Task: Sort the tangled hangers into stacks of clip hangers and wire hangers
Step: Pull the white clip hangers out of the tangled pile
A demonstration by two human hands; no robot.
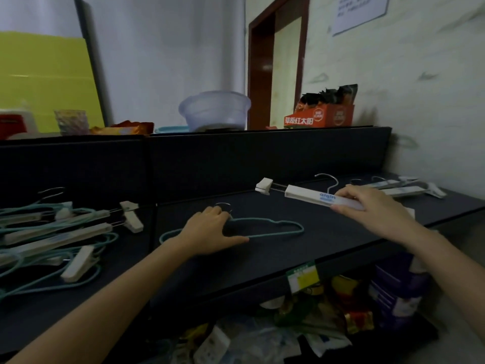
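- Left hand [210, 229] lies spread and relaxed on a teal wire hanger [265, 227], pressing near the neck; the thumb points out toward 3 o'clock by the lower bar; it curls round nothing that I can see.
- Right hand [375, 206] grips a white clip hanger [312, 196] by one end of its bar, fingers laid over the top; the thumb is hidden beneath; the free end with its clip juts toward 10 o'clock.
- I'd judge the flat press is there to settle the wire hanger on the shelf [262, 271] and square it as the base of a wire stack; it lies alone at the middle, with nothing under or over it.
- The end grip looks meant for carrying; the bar seems to hang clear of the shelf, well above the wire hanger and not touching it.
- At 9 o'clock from the left hand sits the pile [52, 232]; teal wires and white clip bars cross each other there, well apart from the lone hanger; plenty is left to sort.
- At 1 o'clock from the right hand, near the back wall, lies the clip stack [401, 187]; the held hanger is close to it, so that is its likely home.
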